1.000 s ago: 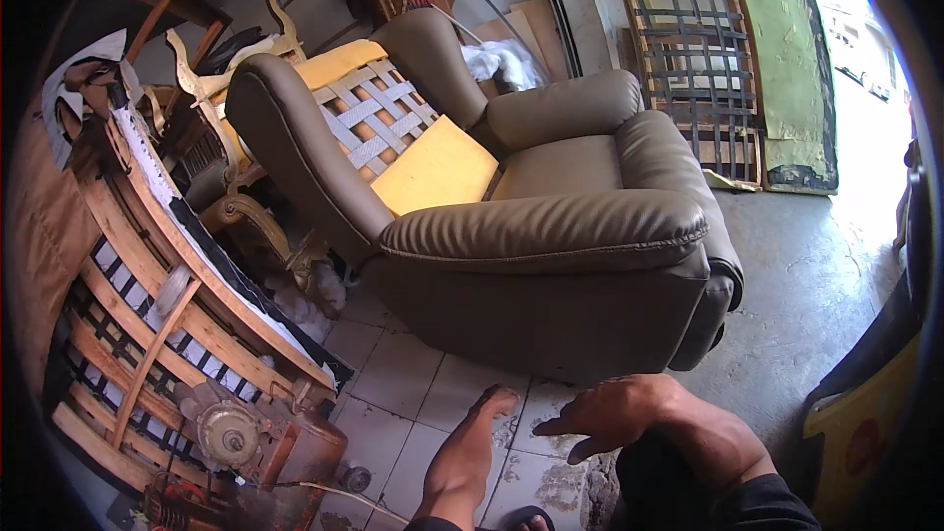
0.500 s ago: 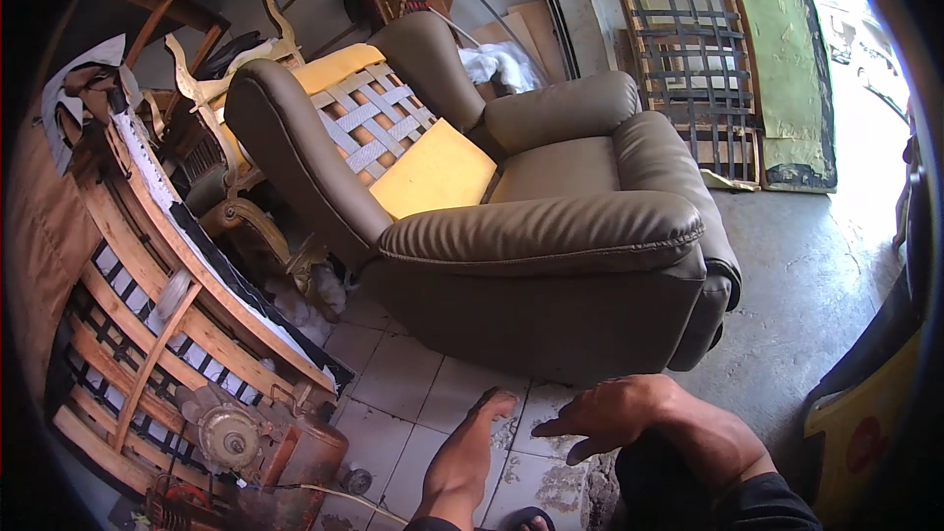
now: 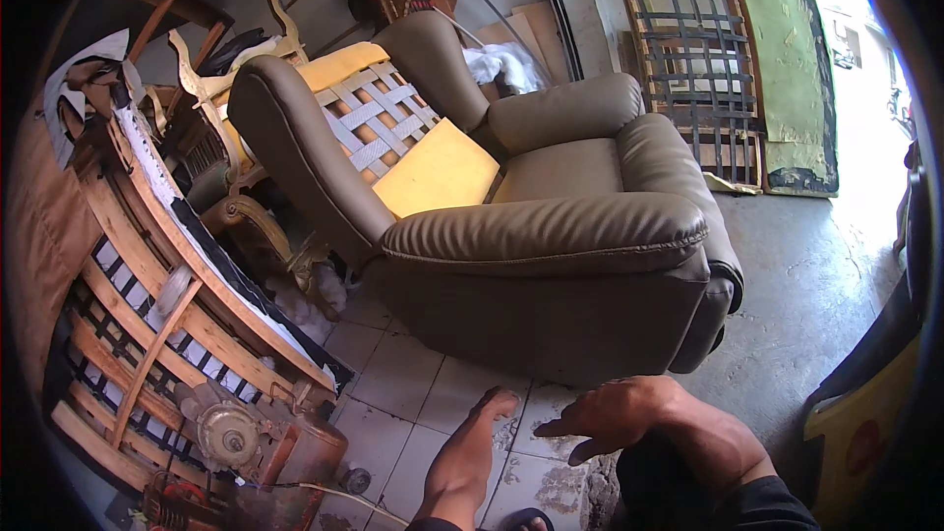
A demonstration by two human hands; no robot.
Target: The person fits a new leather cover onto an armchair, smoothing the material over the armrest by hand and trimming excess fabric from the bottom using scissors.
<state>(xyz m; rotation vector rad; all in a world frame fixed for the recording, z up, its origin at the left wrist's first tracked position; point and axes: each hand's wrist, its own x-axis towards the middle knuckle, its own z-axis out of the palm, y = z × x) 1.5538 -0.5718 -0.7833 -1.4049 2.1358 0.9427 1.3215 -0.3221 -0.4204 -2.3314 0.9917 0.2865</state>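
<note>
My left hand (image 3: 500, 403) hangs over the tiled floor in front of the armchair, with its fingers mostly hidden behind the bent wrist. To the right of it, my right hand (image 3: 615, 413) is held out with fingers stretched and thumb apart, and nothing in it. Both hands look nearest to the lower side of a brown reclining armchair (image 3: 541, 320), and I see no clear contact. The chair's backrest lacks its cover: woven grey webbing (image 3: 379, 118) shows there, with a yellow foam pad (image 3: 438, 172) below it.
A wooden frame with black webbing (image 3: 147, 334) leans at left, beside a rusty red machine (image 3: 305, 467) with a motor and cable (image 3: 344, 497). Carved golden chair frames (image 3: 241, 216) stand behind. A webbed panel (image 3: 688, 59) leans at the back. Something yellow (image 3: 865, 433) is at lower right.
</note>
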